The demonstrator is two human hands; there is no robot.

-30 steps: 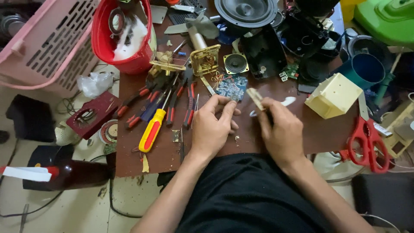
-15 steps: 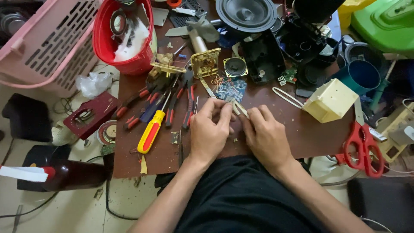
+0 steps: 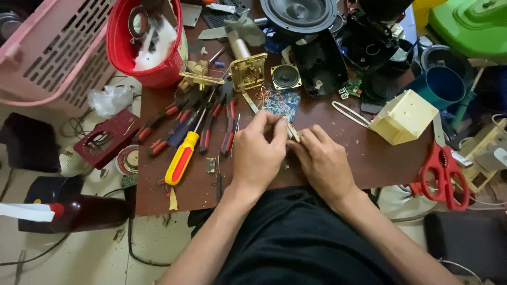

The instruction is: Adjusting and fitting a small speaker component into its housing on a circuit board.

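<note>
Left hand (image 3: 257,156) and right hand (image 3: 321,161) pinched together on small pale flat strip (image 3: 292,130), above brown wooden tabletop (image 3: 369,158).

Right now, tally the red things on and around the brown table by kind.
Red bucket: 1
Red scissors: 1
Red-and-yellow screwdriver: 1
Red-handled pliers: 1 clear pair; others in the pile are too tangled to count
Total: 4

Cluttered brown table (image 3: 369,163), pale floor (image 3: 90,253)
</note>
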